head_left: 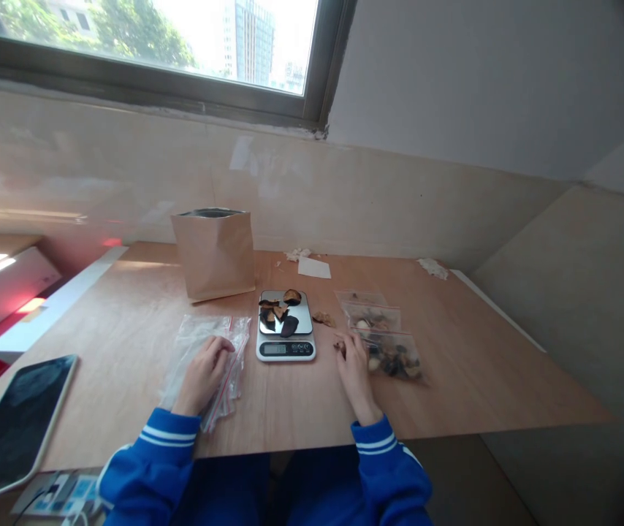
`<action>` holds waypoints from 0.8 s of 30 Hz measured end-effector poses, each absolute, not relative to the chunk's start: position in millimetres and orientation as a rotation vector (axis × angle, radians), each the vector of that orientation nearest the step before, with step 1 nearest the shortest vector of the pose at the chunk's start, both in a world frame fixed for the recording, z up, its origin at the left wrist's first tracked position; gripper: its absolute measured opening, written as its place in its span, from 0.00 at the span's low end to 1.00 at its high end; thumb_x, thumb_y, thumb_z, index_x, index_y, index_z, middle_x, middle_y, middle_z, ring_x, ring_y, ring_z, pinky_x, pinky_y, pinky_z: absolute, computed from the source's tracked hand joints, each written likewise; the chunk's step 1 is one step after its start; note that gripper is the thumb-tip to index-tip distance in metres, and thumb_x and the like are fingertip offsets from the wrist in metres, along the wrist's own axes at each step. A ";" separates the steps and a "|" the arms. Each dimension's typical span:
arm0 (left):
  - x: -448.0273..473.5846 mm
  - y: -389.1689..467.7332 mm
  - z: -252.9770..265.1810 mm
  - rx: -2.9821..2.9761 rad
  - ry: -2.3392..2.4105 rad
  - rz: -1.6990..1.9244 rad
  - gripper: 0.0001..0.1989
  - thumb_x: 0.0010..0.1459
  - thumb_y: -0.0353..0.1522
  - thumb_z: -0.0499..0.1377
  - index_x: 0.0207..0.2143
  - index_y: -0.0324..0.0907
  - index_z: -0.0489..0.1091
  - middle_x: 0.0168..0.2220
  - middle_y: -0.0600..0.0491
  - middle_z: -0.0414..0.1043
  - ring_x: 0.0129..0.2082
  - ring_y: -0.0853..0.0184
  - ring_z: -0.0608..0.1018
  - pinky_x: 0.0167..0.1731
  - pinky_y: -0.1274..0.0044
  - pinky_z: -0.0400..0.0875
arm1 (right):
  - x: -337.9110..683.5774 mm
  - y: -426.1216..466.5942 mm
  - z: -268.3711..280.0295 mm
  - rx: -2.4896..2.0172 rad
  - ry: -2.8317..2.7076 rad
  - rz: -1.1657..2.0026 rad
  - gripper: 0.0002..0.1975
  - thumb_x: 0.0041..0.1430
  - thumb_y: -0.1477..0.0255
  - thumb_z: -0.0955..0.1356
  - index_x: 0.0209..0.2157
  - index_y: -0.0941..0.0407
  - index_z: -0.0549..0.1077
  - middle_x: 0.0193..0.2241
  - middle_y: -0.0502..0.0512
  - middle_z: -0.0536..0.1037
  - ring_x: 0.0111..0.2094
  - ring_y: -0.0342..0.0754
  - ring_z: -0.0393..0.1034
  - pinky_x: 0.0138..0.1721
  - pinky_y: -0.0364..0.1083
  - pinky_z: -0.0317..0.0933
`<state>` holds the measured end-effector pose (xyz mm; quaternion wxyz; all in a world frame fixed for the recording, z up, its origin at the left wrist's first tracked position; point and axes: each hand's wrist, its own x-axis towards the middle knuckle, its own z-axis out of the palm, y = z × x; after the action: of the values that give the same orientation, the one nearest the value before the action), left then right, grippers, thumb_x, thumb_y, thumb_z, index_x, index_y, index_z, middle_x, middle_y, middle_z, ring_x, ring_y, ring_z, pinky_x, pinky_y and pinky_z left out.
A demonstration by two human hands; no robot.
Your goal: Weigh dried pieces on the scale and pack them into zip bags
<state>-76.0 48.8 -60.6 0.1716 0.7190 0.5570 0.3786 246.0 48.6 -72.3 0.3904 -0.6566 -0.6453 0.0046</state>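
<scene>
A white kitchen scale [286, 349] stands in the middle of the table with several dark, dried slices [273, 314] on its metal plate. My left hand [202, 372] rests on a pile of clear zip bags [185, 347] with red seals, its fingers curled in loosely and nothing seen in them. To the right of the scale, my right hand [354, 365] pinches a small reddish-brown dried piece [339, 347] at its fingertips. Filled zip bags [400, 358] of mixed dried pieces lie just beside that hand. Another dried brown piece [324, 318] sits on the wood near the scale.
An open brown paper pouch [214, 256] stands upright behind the zip bags. A white card [314, 268] and crumpled scraps [432, 269] lie toward the wall. At the left edge are a tablet [19, 420] and, lower down, a power strip [60, 497].
</scene>
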 end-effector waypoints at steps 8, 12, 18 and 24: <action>-75.2 48.8 -57.8 2.044 1.567 1.072 0.10 0.61 0.32 0.47 0.31 0.43 0.66 0.32 0.52 0.69 0.34 0.64 0.74 0.36 0.73 0.68 | 210.3 99.4 -36.6 -1.334 -1.418 0.562 0.15 0.49 0.76 0.61 0.36 0.57 0.75 0.37 0.58 0.79 0.39 0.50 0.74 0.42 0.49 0.68; -75.1 47.9 -57.5 2.036 1.570 1.074 0.10 0.61 0.31 0.46 0.31 0.43 0.66 0.32 0.52 0.69 0.34 0.65 0.74 0.36 0.73 0.68 | 191.9 125.0 -36.4 -1.309 -1.351 0.587 0.14 0.49 0.76 0.63 0.39 0.58 0.73 0.38 0.60 0.79 0.39 0.50 0.75 0.43 0.49 0.69; -74.5 47.5 -58.1 2.026 1.565 1.097 0.10 0.61 0.31 0.47 0.31 0.43 0.66 0.32 0.52 0.69 0.34 0.64 0.74 0.36 0.73 0.68 | 196.9 110.0 -51.1 -1.300 -1.380 0.494 0.20 0.53 0.74 0.62 0.49 0.57 0.68 0.47 0.63 0.75 0.45 0.50 0.72 0.45 0.51 0.69; -73.8 47.1 -56.5 2.026 1.584 1.061 0.10 0.61 0.31 0.46 0.31 0.44 0.66 0.32 0.52 0.69 0.34 0.64 0.74 0.36 0.73 0.68 | 220.7 74.4 -64.4 -1.439 -1.290 0.356 0.14 0.58 0.70 0.60 0.44 0.57 0.70 0.41 0.61 0.76 0.42 0.50 0.72 0.43 0.51 0.67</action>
<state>-73.8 47.1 -56.5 0.1788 0.7167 0.5601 0.3751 220.7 74.4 -64.4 0.5550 -0.6091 -0.5462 0.1505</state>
